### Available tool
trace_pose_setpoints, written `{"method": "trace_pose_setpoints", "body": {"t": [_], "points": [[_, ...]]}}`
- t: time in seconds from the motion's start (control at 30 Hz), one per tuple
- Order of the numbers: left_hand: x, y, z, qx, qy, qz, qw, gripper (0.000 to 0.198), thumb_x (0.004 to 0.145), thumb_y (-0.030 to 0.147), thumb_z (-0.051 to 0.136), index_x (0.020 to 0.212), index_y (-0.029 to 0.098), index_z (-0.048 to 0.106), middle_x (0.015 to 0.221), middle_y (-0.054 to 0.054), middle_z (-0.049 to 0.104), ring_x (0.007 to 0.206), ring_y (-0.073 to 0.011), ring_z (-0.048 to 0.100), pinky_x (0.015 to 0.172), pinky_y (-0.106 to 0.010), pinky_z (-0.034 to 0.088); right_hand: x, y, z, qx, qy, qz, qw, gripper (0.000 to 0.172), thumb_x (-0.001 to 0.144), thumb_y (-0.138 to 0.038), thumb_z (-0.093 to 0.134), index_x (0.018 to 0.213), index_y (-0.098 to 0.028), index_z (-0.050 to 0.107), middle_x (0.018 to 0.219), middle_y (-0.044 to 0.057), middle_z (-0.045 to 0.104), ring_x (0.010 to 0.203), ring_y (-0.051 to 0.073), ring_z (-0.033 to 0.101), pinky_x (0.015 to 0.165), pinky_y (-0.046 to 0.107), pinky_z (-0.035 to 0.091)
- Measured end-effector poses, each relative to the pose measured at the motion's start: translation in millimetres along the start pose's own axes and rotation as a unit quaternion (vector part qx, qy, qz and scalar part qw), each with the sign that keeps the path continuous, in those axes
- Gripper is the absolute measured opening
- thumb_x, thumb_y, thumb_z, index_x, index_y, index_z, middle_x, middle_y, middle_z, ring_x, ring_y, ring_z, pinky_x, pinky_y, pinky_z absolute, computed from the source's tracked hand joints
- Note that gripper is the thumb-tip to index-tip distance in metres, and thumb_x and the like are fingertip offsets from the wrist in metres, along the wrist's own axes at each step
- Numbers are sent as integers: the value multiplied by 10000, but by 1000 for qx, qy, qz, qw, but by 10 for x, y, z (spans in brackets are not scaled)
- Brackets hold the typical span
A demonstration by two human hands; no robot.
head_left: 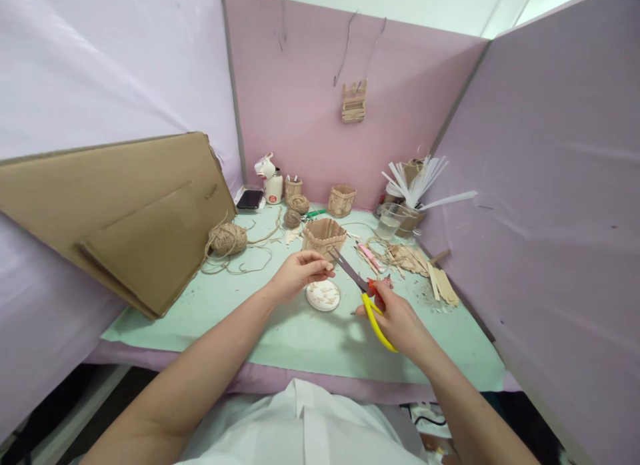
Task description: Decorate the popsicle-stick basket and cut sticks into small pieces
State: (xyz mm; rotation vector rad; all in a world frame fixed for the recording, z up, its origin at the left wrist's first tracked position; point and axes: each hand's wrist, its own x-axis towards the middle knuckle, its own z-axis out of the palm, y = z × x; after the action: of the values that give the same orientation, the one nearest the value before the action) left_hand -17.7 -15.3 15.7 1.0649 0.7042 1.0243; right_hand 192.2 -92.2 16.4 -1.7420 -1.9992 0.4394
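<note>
My right hand (395, 315) is closed around a pair of scissors (356, 273) with yellow and orange handles. The dark blades point up and to the left, slightly apart, with their tips close to my left hand (303, 273). The fingertips of that hand are pinched together; a small pale bit seems to show at them, too small to name. Just below them sits a round white dish (323, 297) with small pale pieces in it. Behind the hands stands a basket made of wooden sticks (324, 235), partly hidden by the fingers and blades.
A twine ball (228, 239) and leaning cardboard (150, 231) are on the left. Right of the basket lie a pink cutter (370, 257) and wooden sticks (443, 283). A clear plastic cup (389, 221) stands farther back. Purple-covered walls (545, 171) enclose the table.
</note>
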Motion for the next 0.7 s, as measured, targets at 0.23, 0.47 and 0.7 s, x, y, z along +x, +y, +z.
{"method": "trace_pose_setpoints", "body": {"t": [0.23, 0.47, 0.7], "points": [[47, 3, -73, -57, 67, -40, 995, 193, 609, 230, 760, 718, 104, 662, 631, -6, 628, 553, -35, 541, 539, -142, 440, 407, 152, -243, -80, 7, 38, 996, 286, 802, -484, 430, 818, -213, 519, 672, -2, 574, 561, 145, 517, 501, 235, 317], [95, -21, -123, -117, 91, -61, 987, 80, 679, 145, 710, 721, 89, 671, 675, -44, 676, 618, -59, 612, 626, -117, 512, 1097, 748, -396, -237, 2, 111, 965, 248, 734, -351, 527, 845, -139, 591, 829, 157, 646, 720, 235, 587, 538, 276, 310], [113, -42, -149, -144, 90, -68, 983, 37, 714, 93, 666, 744, 71, 665, 706, -61, 690, 655, -83, 645, 652, -120, 532, 1313, 1012, -201, -252, -57, 108, 960, 365, 696, -345, 605, 975, -110, 586, 900, 150, 659, 756, 215, 605, 569, 251, 351]]}}
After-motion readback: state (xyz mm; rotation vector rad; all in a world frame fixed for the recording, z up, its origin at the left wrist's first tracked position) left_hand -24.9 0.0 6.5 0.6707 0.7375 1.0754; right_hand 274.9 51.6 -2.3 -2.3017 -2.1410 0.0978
